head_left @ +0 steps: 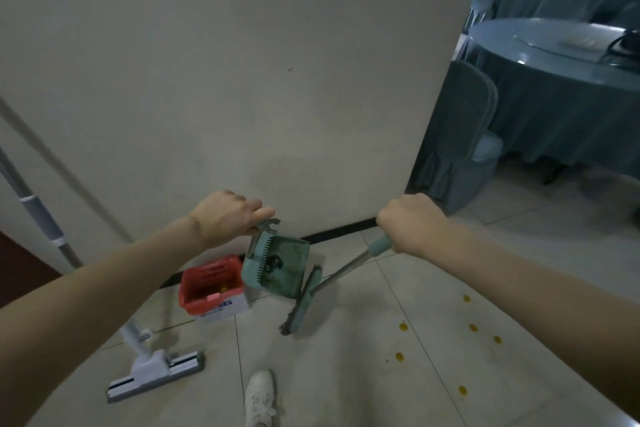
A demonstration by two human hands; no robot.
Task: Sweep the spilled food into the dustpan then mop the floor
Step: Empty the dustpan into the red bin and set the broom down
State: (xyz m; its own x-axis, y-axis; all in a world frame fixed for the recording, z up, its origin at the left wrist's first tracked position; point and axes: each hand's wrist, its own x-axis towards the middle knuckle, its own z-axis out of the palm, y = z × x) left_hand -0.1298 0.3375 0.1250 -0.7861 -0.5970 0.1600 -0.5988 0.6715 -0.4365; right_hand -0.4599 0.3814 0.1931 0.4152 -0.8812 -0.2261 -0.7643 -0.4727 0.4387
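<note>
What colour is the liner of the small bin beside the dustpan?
The liner is red, clearest in the head view.

green dustpan (pixel 280 265) tilted beside broom (pixel 304 302); yellow spills (pixel 403 326) scattered right

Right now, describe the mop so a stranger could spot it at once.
Find the big pale wall, then the red-lined box at its foot. Left of the box, nearer the camera, the mop rests on the tiles: white and grey, flat-headed, unlike the green dustpan and broom.
</note>
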